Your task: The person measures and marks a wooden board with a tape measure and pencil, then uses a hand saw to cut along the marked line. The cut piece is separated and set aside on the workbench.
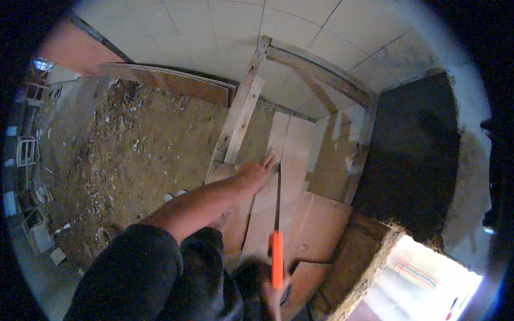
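A handsaw (pixel 278 200) with a narrow dark blade and an orange handle stretches away from me over light wooden boards. My right hand (pixel 272 289), partly in shadow, is closed around the handle near the lower edge. On the long plank (pixel 262 206) just left of the blade, my left hand (pixel 266 163) rests with its fingers stretched out, close to the blade's far end. To the right of the blade lies another pale board (pixel 295 147). Whether the teeth are inside a cut or along the gap between the boards, I cannot tell.
A wooden frame (pixel 321 67) of rough beams stands beyond the boards by the tiled wall (pixel 235 24). Brown panels (pixel 176 85) lean at the back left. Debris covers the dirt floor (pixel 144 139). A dark panel (pixel 409 155) and a bright opening (pixel 423 278) are at right.
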Demonstrator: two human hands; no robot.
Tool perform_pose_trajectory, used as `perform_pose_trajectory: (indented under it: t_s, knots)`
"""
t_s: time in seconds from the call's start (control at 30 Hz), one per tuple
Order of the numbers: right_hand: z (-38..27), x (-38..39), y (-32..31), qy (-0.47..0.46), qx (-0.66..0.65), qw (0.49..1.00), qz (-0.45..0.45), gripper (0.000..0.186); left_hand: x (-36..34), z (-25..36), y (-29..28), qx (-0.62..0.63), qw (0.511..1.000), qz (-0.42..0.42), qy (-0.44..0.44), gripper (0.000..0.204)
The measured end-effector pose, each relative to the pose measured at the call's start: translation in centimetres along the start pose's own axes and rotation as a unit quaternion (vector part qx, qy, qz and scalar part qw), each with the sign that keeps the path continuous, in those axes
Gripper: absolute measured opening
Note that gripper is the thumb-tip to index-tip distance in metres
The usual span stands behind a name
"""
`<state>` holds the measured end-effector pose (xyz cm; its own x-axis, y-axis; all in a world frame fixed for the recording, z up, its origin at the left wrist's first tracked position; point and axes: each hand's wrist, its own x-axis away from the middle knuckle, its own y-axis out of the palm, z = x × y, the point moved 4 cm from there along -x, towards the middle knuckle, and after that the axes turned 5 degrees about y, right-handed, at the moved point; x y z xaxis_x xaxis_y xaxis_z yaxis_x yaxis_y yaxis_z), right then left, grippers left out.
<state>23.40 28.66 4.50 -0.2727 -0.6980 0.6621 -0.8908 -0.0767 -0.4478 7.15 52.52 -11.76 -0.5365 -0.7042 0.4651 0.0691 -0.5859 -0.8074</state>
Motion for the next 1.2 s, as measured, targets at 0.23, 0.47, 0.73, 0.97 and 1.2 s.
perform_pose_trajectory:
  t_s: [0.23,0.47,0.73,0.97,1.2]
  knots:
    - [-7.9,-16.6,5.6,0.051,-0.085,0.995,-0.03,0.047,-1.2,-0.2,-1.1,0.028,0.996,0.084,0.017,0.09]
    - [-1.3,2.4,-0.9,-0.007,-0.023,1.0,-0.008,0.054,-0.7,0.1,0.5,-0.039,0.996,0.082,0.013,0.085]
    - [-3.6,-16.0,6.5,0.059,-0.101,0.992,-0.037,0.03,-1.0,-0.4,0.2,0.103,0.992,0.076,0.012,0.103]
    - [0.2,2.3,-0.7,-0.12,-0.023,0.992,0.041,0.049,-1.5,-0.3,1.6,0.008,1.0,0.03,0.006,0.095]
    - [-6.4,-15.1,4.6,0.08,-0.13,0.987,-0.042,0.043,-3.3,0.5,2.6,-0.113,0.966,0.199,0.123,0.093]
